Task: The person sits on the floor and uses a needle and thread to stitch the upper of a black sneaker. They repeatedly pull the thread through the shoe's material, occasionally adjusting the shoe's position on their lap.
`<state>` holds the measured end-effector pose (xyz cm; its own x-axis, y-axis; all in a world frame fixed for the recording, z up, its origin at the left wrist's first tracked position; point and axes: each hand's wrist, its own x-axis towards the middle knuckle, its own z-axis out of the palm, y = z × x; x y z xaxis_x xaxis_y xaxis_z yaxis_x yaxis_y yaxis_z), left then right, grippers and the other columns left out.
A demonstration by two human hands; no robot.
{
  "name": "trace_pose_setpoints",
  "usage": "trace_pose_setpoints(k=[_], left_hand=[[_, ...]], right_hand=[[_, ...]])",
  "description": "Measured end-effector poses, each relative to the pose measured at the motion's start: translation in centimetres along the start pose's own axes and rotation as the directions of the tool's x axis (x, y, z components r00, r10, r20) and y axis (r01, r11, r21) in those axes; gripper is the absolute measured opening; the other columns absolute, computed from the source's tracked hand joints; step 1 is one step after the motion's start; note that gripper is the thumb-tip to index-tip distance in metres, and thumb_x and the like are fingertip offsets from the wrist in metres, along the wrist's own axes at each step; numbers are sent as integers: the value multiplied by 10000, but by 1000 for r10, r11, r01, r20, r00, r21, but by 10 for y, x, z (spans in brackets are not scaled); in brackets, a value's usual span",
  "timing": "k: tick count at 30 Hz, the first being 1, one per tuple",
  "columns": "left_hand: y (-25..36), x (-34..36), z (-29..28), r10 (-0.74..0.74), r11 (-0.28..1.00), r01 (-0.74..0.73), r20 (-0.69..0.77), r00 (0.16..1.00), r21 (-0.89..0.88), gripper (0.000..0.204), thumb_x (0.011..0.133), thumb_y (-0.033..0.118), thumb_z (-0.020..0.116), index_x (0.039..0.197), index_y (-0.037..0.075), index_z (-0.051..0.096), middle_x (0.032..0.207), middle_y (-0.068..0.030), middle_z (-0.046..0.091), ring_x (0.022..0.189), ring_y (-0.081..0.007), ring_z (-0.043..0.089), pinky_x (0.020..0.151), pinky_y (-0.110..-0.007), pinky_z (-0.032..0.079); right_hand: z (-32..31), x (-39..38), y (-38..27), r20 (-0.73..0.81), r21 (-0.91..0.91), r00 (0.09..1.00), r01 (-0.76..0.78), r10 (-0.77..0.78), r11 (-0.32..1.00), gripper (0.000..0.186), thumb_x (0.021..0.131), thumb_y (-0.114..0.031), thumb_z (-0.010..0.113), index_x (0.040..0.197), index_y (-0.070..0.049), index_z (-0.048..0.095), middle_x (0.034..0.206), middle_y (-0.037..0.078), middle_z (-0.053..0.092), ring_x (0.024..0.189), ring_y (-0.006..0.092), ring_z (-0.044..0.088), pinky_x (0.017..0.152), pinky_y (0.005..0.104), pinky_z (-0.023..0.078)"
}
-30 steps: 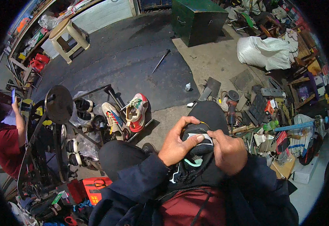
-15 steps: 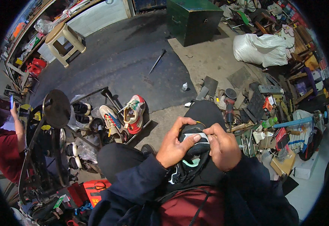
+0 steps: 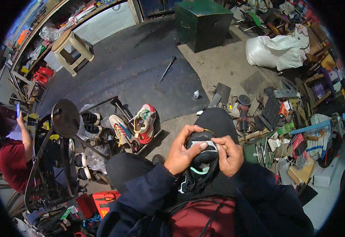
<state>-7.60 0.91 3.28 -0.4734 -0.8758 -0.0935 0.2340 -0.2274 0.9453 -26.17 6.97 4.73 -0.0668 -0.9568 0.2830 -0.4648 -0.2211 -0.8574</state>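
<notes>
A black sneaker point(image 3: 202, 160) with light grey and mint-green parts rests on my lap, its toe pointing away from me. My left hand point(image 3: 183, 152) wraps its far left side, the thumb pressed on the light grey part. On the other side, my right hand point(image 3: 230, 156) is closed in a pinch at the shoe's upper edge. Whether a small tool or thread is between those fingertips cannot be made out. A thin yellow-orange curved strip shows just beyond the fingers, against my dark trouser leg.
A cream and red pair of sneakers point(image 3: 144, 124) stands left of my knee, near a black metal stand with a round plate point(image 3: 65, 118). A person in red point(image 3: 16, 158) holds a phone at far left. Tools, including an angle grinder point(image 3: 243, 112), litter the right. A green chest point(image 3: 204, 25) stands ahead.
My right hand has drawn slightly left and its fingers are now closer to the shoe's top. My left hand keeps its hold. The whole view has shifted a little.
</notes>
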Motion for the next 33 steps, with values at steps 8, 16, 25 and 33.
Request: trace_pose_setpoints(k=[8,16,25,33], left_hand=[[-1,-1,1,2,1000,-2,2,1000,-1,421,946,103,790,1302,50,571,1234,-41,621,1168,-137,590,1026,-298,470],[8,-5,12,55,996,-52,-32,998,76,423,936,116,804,1288,51,580,1211,-62,649,1144,-153,611,1013,-312,490],[6,-8,13,76,979,-60,-72,995,196,426,930,151,810,1270,36,581,1181,-105,668,1114,-196,644,981,-334,506],[4,-5,7,72,992,-68,-35,997,105,412,940,126,800,1280,44,583,1191,-73,659,1130,-154,618,1002,-310,493]], right_hand=[[-30,12,-23,218,-102,976,-2,25,995,202,993,72,585,1165,14,674,771,164,713,645,234,721,598,325,512],[-35,17,-52,260,-460,963,64,65,886,178,974,-37,619,1146,-62,660,843,176,737,743,357,734,613,473,545],[-30,19,-54,274,-498,934,-67,230,864,188,992,-48,579,1165,-80,645,847,188,738,743,391,726,642,495,544],[-21,12,-12,179,-192,982,87,-52,977,246,972,21,627,1205,-50,661,875,179,736,770,389,738,654,443,567]])
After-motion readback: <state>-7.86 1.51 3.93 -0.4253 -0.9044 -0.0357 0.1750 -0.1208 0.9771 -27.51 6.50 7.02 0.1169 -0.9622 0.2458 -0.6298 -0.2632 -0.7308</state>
